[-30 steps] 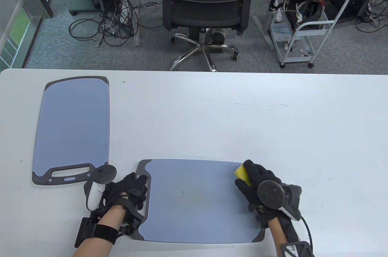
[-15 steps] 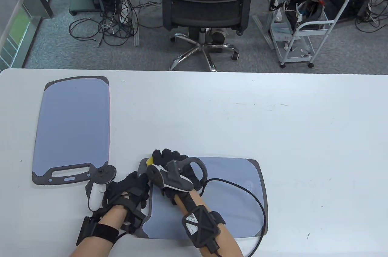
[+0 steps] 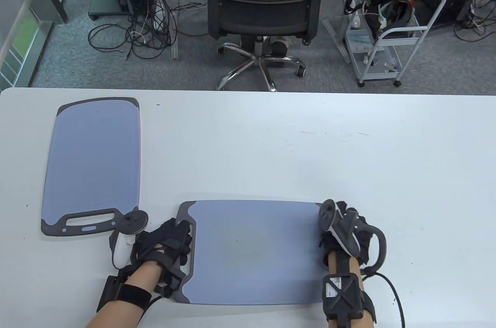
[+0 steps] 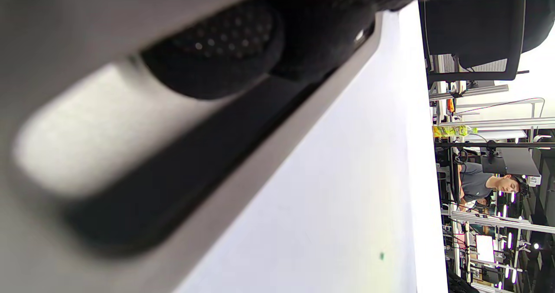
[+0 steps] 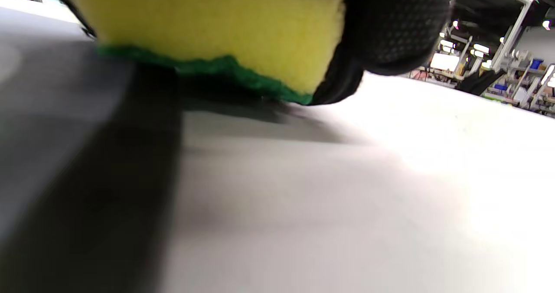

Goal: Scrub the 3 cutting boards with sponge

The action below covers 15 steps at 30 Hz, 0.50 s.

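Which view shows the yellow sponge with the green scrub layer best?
The right wrist view: the yellow sponge with the green scrub layer fills the top, gripped by the right hand. In the table view that hand hides it; the left wrist view does not show it.

The left hand (image 3: 166, 244) lies flat with fingers spread, while the right hand (image 3: 347, 233) curls its grip closed.

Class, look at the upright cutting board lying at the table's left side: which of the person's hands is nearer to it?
Left. The left hand sits just below-right of the upright cutting board, by its handle end. The right hand is far across, at the other board's right edge.
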Each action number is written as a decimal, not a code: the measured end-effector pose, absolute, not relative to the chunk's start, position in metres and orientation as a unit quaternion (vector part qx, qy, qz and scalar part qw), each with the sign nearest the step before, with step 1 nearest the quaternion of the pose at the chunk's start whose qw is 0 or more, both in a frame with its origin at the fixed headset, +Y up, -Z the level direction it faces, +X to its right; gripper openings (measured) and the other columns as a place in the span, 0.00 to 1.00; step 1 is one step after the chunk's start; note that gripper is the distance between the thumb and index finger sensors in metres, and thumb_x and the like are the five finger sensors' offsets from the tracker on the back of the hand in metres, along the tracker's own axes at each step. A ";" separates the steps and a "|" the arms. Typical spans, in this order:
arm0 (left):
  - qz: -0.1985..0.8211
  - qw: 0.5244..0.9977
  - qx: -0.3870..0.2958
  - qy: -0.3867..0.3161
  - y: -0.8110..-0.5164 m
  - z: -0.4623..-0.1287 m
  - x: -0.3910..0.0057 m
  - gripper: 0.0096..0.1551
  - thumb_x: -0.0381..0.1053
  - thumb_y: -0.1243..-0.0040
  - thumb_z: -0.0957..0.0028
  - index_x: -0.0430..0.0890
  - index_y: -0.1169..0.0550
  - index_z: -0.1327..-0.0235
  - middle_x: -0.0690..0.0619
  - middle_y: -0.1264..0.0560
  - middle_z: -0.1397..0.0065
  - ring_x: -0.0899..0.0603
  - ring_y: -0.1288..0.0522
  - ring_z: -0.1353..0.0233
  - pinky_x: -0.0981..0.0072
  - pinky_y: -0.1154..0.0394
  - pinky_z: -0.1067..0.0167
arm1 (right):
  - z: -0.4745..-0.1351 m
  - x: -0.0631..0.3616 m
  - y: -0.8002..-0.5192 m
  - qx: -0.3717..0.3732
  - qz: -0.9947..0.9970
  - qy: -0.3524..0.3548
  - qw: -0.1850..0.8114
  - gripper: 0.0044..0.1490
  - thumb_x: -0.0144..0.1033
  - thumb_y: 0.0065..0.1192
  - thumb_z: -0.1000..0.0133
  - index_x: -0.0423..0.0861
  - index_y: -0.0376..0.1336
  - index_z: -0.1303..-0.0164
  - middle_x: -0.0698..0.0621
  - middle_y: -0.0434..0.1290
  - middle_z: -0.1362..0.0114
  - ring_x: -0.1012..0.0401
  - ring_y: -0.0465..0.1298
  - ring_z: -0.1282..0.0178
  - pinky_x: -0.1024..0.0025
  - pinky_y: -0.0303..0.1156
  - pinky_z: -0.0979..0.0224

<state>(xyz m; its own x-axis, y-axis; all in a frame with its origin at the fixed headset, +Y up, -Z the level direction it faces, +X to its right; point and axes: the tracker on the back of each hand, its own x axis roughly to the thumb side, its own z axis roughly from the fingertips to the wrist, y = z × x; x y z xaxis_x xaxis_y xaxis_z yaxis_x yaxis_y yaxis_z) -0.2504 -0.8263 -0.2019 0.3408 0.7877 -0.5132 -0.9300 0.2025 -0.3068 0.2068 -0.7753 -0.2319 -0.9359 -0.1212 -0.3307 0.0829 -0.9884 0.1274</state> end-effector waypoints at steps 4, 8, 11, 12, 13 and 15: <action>0.564 0.762 -0.293 0.124 -0.826 -0.202 -0.251 0.30 0.64 0.49 0.36 0.43 0.32 0.33 0.58 0.19 0.49 0.61 0.14 0.62 0.69 0.09 0.62 | -0.236 0.160 -0.771 0.098 -0.992 -0.075 0.024 0.46 0.59 0.51 0.43 0.38 0.59 0.23 0.38 0.70 0.32 0.49 0.75 0.43 0.53 0.72 0.40; 0.562 0.764 -0.291 0.124 -0.826 -0.202 -0.251 0.30 0.64 0.49 0.36 0.43 0.32 0.33 0.58 0.19 0.49 0.61 0.14 0.62 0.69 0.09 0.62 | -0.232 0.055 -0.761 -0.091 -0.991 -0.092 -0.028 0.42 0.55 0.51 0.41 0.41 0.58 0.22 0.40 0.68 0.31 0.51 0.75 0.42 0.54 0.72 0.39; 0.563 0.763 -0.291 0.125 -0.827 -0.202 -0.251 0.30 0.64 0.49 0.36 0.44 0.32 0.33 0.58 0.19 0.49 0.61 0.14 0.62 0.69 0.09 0.62 | -0.211 -0.025 -0.758 -0.204 -0.976 -0.073 -0.010 0.44 0.57 0.55 0.42 0.42 0.58 0.22 0.40 0.67 0.31 0.51 0.74 0.42 0.54 0.72 0.39; 0.564 0.763 -0.291 0.125 -0.827 -0.202 -0.252 0.30 0.64 0.49 0.36 0.44 0.32 0.33 0.58 0.19 0.49 0.61 0.14 0.62 0.69 0.09 0.62 | -0.202 -0.049 -0.756 -0.246 -0.968 -0.058 0.002 0.44 0.58 0.56 0.43 0.42 0.58 0.22 0.41 0.67 0.31 0.51 0.74 0.42 0.54 0.72 0.38; 0.564 0.762 -0.292 0.125 -0.827 -0.202 -0.252 0.30 0.64 0.49 0.36 0.44 0.32 0.33 0.58 0.19 0.49 0.61 0.14 0.63 0.69 0.09 0.62 | -0.198 -0.059 -0.756 -0.265 -0.963 -0.050 0.008 0.44 0.58 0.56 0.43 0.44 0.58 0.22 0.42 0.68 0.31 0.51 0.75 0.42 0.54 0.73 0.38; 0.566 0.760 -0.293 0.126 -0.827 -0.202 -0.252 0.30 0.64 0.49 0.36 0.44 0.32 0.33 0.58 0.19 0.49 0.61 0.14 0.63 0.69 0.09 0.62 | -0.192 -0.072 -0.754 -0.290 -0.956 -0.033 0.022 0.44 0.58 0.58 0.44 0.45 0.59 0.23 0.43 0.69 0.31 0.52 0.75 0.42 0.55 0.74 0.38</action>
<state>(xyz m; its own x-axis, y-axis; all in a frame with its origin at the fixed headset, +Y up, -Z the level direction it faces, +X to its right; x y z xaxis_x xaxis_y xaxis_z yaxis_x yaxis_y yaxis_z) -0.2521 -0.8266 -0.2021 0.3270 0.7872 -0.5229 -0.9346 0.1876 -0.3021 -0.0722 -0.7544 -0.1923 -0.8308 -0.0240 0.5561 0.0618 -0.9969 0.0493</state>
